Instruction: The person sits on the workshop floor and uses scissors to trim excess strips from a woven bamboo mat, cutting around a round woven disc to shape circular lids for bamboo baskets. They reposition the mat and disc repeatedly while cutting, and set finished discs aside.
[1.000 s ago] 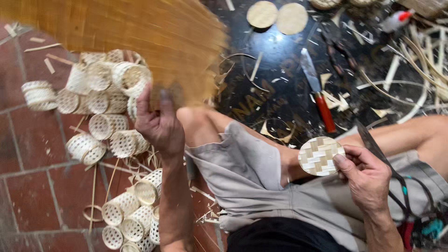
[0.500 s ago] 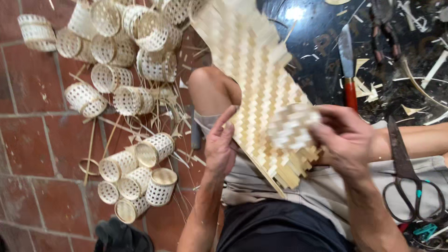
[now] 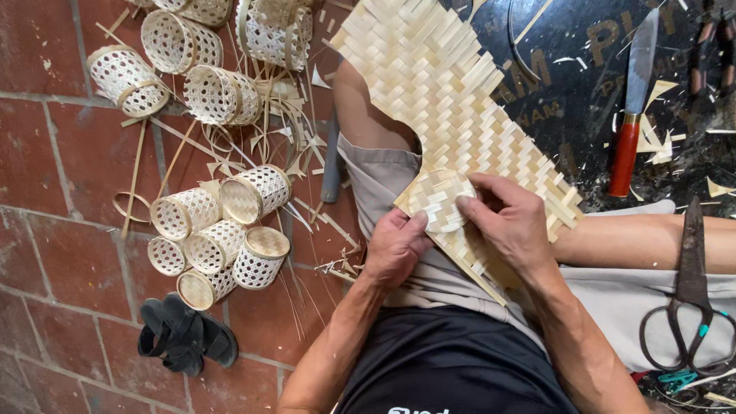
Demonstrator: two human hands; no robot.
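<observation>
Several woven baskets [image 3: 230, 230] beside left hand [image 3: 395, 245]

A red brick floor [image 3: 69, 253] carries small woven baskets [image 3: 222, 230] left of the hands; a red-handled knife [image 3: 632, 115] and scissors [image 3: 690, 307] lie right.

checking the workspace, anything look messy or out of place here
Loose bamboo strips and offcuts litter the brick floor among the tipped small woven baskets. A red-handled knife and scissors lie unsheathed close to the person's legs.
</observation>
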